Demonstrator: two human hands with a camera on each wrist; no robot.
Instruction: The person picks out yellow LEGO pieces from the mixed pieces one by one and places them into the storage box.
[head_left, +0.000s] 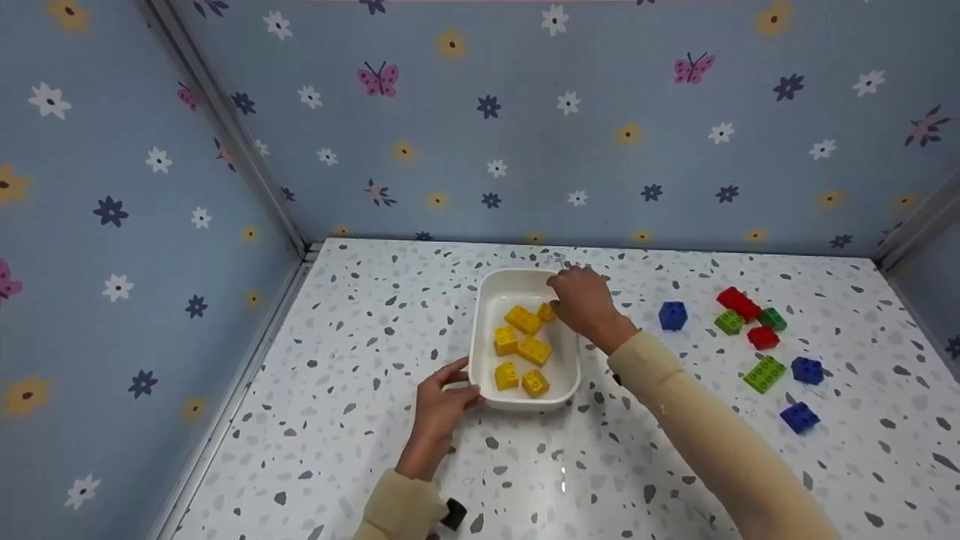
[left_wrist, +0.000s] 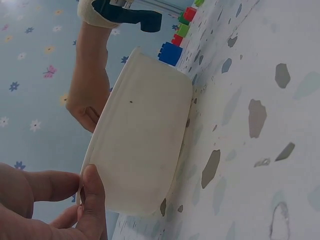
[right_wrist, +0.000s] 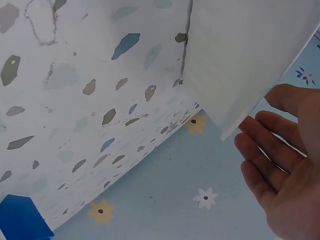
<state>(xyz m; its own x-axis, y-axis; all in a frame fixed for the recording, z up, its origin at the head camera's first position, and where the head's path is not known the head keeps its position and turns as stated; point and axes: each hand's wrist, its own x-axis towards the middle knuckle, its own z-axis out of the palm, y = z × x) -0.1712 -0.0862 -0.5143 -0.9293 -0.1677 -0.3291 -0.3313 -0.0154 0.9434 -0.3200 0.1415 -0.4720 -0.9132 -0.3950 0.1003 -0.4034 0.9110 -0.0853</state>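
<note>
A white rectangular tray (head_left: 525, 405) stands on the speckled table with several yellow toy bricks (head_left: 535, 350) inside. My left hand (head_left: 442, 401) pinches the tray's rim at its near left corner, as the left wrist view also shows from close by. Over the far right corner is my right hand (head_left: 589, 304), with its fingers above the rim. Beside its thumb lies a small yellow brick (head_left: 546, 313), partly covered. Loosely bent, spread fingers (right_wrist: 270, 172) show in the right wrist view, while the tray wall hides the thumb's tip.
Right of the tray lie loose bricks: a blue brick (head_left: 673, 316), red bricks (head_left: 739, 304), a dark green brick (head_left: 772, 319), a light green brick (head_left: 765, 373) and more blue bricks (head_left: 799, 417). Flower-patterned walls (head_left: 487, 150) bound the table (head_left: 360, 322).
</note>
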